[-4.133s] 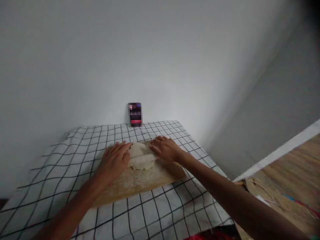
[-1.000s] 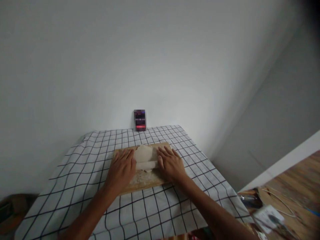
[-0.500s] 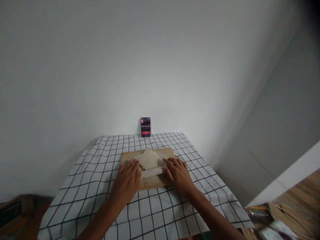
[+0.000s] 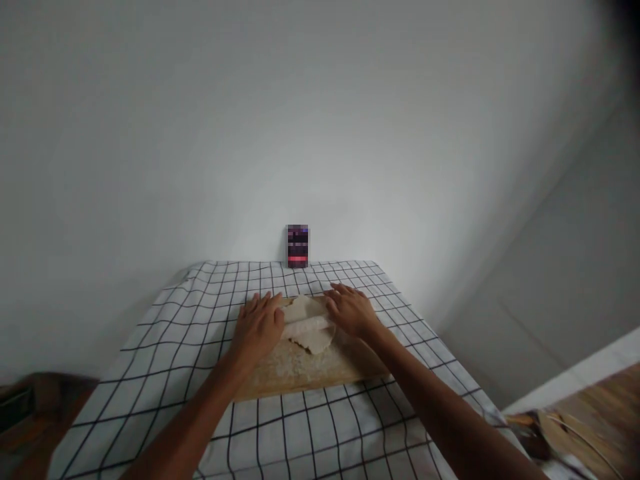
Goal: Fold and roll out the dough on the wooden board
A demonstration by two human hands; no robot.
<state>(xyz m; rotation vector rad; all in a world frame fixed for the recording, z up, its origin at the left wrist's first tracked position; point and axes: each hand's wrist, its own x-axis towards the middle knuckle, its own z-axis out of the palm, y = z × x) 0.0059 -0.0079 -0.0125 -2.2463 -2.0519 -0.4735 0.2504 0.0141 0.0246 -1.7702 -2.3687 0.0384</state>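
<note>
A pale rolling pin (image 4: 306, 325) lies crosswise over a flat, uneven sheet of dough (image 4: 315, 343), which shows both beyond and in front of it. On the pin's left end rests my left hand (image 4: 260, 325), palm down with the fingers stretched forward. My right hand (image 4: 352, 311) lies over the right end, its fingers also extended and slightly spread. The hands cover both ends of the pin. Beneath everything is a wooden board (image 4: 285, 377) dusted with flour.
A white tablecloth with a dark grid (image 4: 280, 427) covers the table. At its far edge a phone-like device with a blurred screen (image 4: 298, 247) leans on the white wall (image 4: 320, 133). Brown items (image 4: 560, 433) sit low at the right, partly cut off.
Both hands have pushed forward, carrying the rolling pin from the dough's near edge to its middle. More dough and bare board now show in front of the pin. The view has shifted slightly.
</note>
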